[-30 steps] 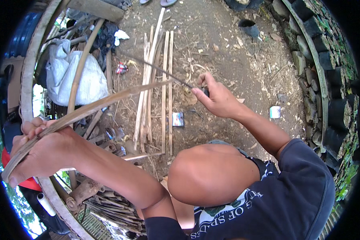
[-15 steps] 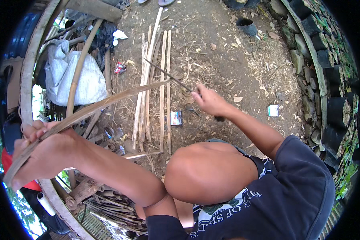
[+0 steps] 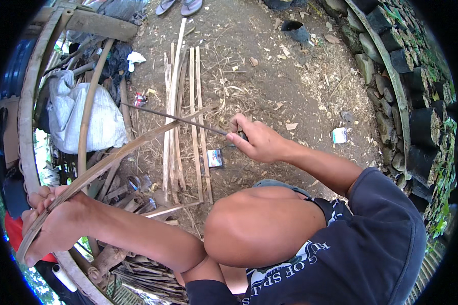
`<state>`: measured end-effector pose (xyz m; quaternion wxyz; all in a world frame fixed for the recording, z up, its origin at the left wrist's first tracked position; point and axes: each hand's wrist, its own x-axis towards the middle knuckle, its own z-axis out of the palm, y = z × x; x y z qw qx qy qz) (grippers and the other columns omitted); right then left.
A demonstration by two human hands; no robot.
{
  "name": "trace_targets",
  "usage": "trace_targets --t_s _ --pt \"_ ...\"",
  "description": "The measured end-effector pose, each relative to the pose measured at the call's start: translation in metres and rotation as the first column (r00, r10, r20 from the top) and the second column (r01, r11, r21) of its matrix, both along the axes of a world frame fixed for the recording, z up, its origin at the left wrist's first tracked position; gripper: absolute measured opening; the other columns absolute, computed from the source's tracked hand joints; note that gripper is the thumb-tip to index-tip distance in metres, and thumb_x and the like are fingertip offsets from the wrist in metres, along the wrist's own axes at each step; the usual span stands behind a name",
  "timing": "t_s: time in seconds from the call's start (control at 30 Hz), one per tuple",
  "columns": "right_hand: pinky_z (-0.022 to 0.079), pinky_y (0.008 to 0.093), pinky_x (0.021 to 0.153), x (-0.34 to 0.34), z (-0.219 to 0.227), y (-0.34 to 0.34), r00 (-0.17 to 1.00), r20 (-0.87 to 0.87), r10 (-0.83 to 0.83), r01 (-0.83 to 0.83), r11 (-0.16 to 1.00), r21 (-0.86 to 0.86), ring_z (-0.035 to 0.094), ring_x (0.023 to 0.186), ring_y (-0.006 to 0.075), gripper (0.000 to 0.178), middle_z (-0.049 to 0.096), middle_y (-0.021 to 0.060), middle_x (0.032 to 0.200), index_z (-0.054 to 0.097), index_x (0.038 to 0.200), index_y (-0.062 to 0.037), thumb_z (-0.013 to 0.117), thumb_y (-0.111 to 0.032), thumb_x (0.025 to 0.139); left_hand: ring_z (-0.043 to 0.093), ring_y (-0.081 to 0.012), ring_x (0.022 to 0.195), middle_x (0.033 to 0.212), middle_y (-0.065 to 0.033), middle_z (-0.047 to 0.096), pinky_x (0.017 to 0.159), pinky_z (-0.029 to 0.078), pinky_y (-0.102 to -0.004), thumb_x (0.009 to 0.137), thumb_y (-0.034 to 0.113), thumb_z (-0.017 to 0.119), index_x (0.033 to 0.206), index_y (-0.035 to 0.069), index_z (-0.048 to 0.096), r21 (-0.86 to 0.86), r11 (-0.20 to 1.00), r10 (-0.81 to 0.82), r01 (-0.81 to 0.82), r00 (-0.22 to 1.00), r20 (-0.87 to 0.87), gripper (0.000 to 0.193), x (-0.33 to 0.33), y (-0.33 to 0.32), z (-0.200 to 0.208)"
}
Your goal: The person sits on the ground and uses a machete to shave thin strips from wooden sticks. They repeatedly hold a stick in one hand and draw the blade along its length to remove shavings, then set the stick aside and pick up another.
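My left hand [image 3: 53, 221] is closed round the near end of a long bamboo strip [image 3: 122, 151], which slants up to the right across the view. The strip's far end tapers and looks frayed. My right hand [image 3: 259, 141] grips a knife with a long, thin, dark blade [image 3: 152, 111]; its handle is mostly hidden in the fist. The blade crosses the strip a little short of its far end and appears to touch it. Below and between my arms is my bent knee [image 3: 264, 223].
Several pale bamboo strips [image 3: 194, 117] lie on the dirt floor among shavings. A white sack [image 3: 89, 117] sits at left behind a bamboo pole [image 3: 91, 101]. Sandals [image 3: 191, 7] lie at the far edge. Stones [image 3: 383, 104] and black plant bags [image 3: 422, 127] line the right.
My right hand has moved left and nearer, and the blade lies flatter, crossing the strip farther from its far end. My left hand still holds the strip. The view has shifted slightly.
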<state>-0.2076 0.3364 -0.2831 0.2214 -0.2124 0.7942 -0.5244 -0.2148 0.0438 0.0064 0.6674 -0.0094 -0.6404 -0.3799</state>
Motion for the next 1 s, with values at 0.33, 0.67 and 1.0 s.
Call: trace_targets --t_s 0.33,0.67,1.0 --pt "0.051 0.0580 0.078 0.007 -0.021 0.012 0.985 0.150 -0.083 0.062 0.988 0.139 0.067 0.087 0.0507 0.049 0.067 0.0347 0.092 0.045 0.117 0.0070 0.048 -0.040 0.107 0.029 -0.0154 0.054 0.064 0.0006 0.021 0.047 0.026 -0.0278 0.092 0.090 0.015 0.069 0.016 0.028 0.118 0.989 0.090 -0.088 0.996 -0.012 0.078 -0.012 0.018 0.003" --pt "0.049 0.0527 0.067 0.010 -0.019 0.001 0.988 0.016 -0.154 0.154 0.988 -0.026 0.064 0.067 0.0447 0.041 0.064 0.0216 0.070 0.047 0.120 -0.0026 0.056 -0.040 0.105 0.049 -0.0222 0.065 0.073 -0.0090 0.047 0.054 0.044 -0.0349 0.102 0.075 0.023 0.076 0.007 0.045 0.117 0.954 0.278 -0.275 0.960 -0.010 0.076 -0.018 0.011 0.007" --pt "0.050 0.0467 0.066 -0.031 -0.005 -0.020 0.970 -0.053 -0.236 0.237 0.971 0.014 0.059 0.065 0.0280 0.037 0.061 0.0148 0.075 0.048 0.110 -0.0012 0.052 -0.038 0.107 0.057 -0.0305 0.079 0.089 -0.0182 0.057 0.069 0.055 -0.0459 0.110 0.051 0.035 0.086 -0.010 0.053 0.242 0.871 0.431 -0.427 0.901 0.039 0.069 -0.026 0.016 0.005"
